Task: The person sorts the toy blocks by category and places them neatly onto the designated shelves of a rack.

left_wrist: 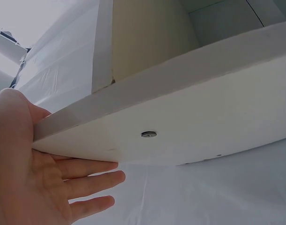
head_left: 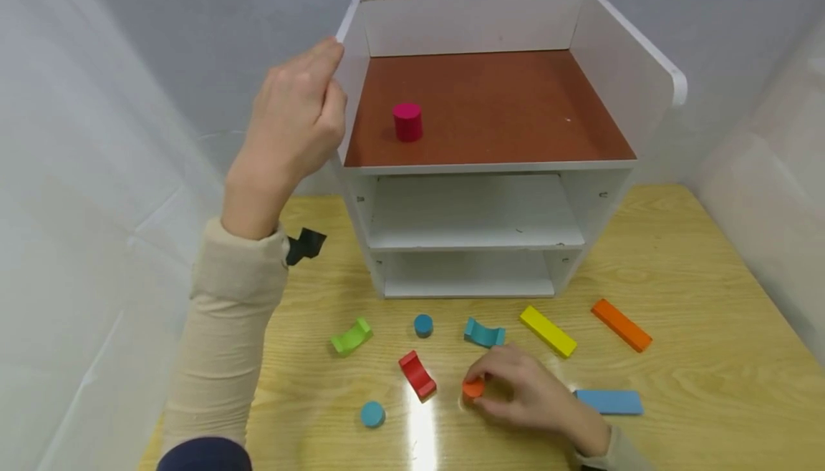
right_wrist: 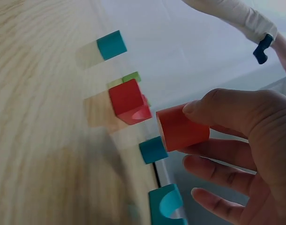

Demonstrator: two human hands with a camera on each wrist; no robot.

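The right hand (head_left: pixel 525 392) pinches an orange cylinder (head_left: pixel 473 387) between thumb and forefinger, the other fingers loosely spread beneath it; the cylinder sits low over the wooden table (head_left: pixel 709 356), in front of the white shelf unit (head_left: pixel 477 213). The left hand (head_left: pixel 296 120) is raised against the shelf unit's upper left side wall, its fingers straight and relaxed, touching the outer face of the panel and holding nothing.

On the shelf unit's top tray, toward its left side, a magenta cylinder (head_left: pixel 407 122) stands upright. In front of the shelf unit lie the other blocks: a green arch (head_left: pixel 351 336) toward the left, a blue cylinder (head_left: pixel 423 325) near the middle, a teal arch (head_left: pixel 484 332) just beside the right hand, then a yellow bar (head_left: pixel 548 331) and an orange bar (head_left: pixel 621 324) toward the right. Nearer the person than these, a red arch (head_left: pixel 417 374) lies just left of the orange cylinder, a second blue cylinder (head_left: pixel 372 414) farther left, and a blue bar (head_left: pixel 609 401) beside the right wrist
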